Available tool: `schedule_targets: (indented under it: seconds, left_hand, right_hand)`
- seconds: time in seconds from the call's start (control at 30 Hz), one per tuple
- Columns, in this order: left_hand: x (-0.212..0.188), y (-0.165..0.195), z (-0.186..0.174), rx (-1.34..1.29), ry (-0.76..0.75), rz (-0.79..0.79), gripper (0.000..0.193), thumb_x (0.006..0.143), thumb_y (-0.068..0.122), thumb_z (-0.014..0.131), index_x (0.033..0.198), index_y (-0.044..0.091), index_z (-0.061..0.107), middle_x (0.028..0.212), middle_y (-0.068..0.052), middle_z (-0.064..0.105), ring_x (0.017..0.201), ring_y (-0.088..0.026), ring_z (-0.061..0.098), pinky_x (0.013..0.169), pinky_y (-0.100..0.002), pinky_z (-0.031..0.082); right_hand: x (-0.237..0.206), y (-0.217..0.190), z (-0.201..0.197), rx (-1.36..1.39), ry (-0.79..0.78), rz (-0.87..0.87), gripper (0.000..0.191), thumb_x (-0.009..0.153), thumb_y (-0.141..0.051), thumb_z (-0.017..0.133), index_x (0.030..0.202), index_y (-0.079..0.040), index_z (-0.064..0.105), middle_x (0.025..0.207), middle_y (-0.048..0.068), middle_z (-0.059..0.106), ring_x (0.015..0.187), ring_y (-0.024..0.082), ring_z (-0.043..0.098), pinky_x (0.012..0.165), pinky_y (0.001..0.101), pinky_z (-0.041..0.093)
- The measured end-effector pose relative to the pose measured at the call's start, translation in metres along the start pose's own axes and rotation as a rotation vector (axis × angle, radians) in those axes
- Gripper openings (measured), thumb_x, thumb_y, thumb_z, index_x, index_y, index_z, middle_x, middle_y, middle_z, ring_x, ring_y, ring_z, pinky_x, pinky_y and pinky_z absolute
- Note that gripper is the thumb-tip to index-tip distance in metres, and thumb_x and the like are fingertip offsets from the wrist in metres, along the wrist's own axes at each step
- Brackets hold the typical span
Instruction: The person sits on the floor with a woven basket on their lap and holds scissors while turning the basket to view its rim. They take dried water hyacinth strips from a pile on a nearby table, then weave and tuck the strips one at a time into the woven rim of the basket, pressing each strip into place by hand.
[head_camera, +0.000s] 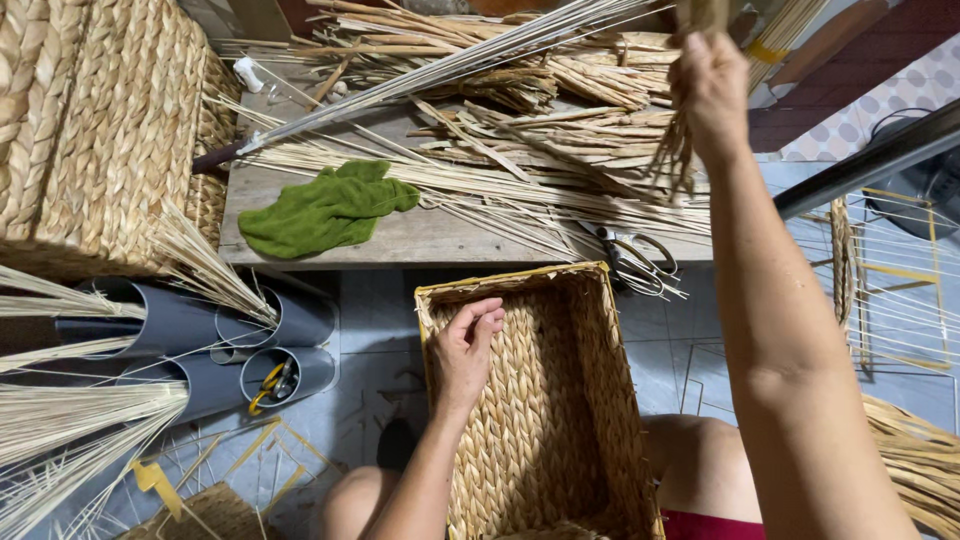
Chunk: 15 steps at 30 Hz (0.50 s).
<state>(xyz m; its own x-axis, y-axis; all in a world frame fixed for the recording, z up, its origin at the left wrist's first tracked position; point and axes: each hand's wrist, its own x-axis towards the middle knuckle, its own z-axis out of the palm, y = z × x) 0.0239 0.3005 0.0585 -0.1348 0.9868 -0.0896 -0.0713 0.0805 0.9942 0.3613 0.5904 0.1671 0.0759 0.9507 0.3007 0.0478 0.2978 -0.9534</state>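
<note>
The left hand (465, 350) rests loosely open on the woven basket (545, 400) (long axis toward the person), while the right hand (708, 80), raised well beyond it, grips dried strands (678, 150).

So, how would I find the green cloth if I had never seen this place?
Look at the wooden table above the woven basket. The green cloth lies crumpled on its left part, beside the pale straw. It is the only green and soft thing there.
</note>
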Motion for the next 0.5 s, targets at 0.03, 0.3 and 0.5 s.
schedule_targets:
  seconds: [0.03,0.3,0.5]
  left_hand:
    - [0.000,0.000,0.000,-0.016,0.002,0.001,0.023,0.100,0.008,0.060,0.118,0.002,0.073,0.103,-0.009,0.080,0.091,-0.013,0.076,0.082,-0.026,0.060]
    - [0.002,0.000,-0.002,-0.035,-0.014,-0.041,0.024,0.101,0.008,0.058,0.119,0.003,0.072,0.105,-0.010,0.079,0.093,-0.013,0.076,0.082,-0.026,0.061]
    - [0.003,0.004,-0.003,-0.004,-0.006,-0.033,0.024,0.101,0.009,0.058,0.120,0.004,0.072,0.106,-0.009,0.079,0.093,-0.015,0.077,0.081,-0.027,0.062]
  right_hand:
    - [-0.002,0.007,0.008,-0.086,0.002,0.073,0.022,0.115,-0.026,0.061,0.101,-0.009,0.060,0.082,-0.002,0.062,0.065,0.006,0.052,0.054,0.0214,0.044]
    - [-0.035,0.035,0.075,-0.661,-0.259,0.409,0.039,0.089,-0.039,0.078,0.115,-0.014,0.063,0.090,0.002,0.066,0.072,0.014,0.057,0.064,0.0316,0.047]
    - [-0.052,0.076,0.094,-1.274,-0.332,0.162,0.046,0.082,-0.039,0.087,0.105,-0.003,0.068,0.102,0.018,0.067,0.089,0.033,0.066,0.079,0.0485,0.054]
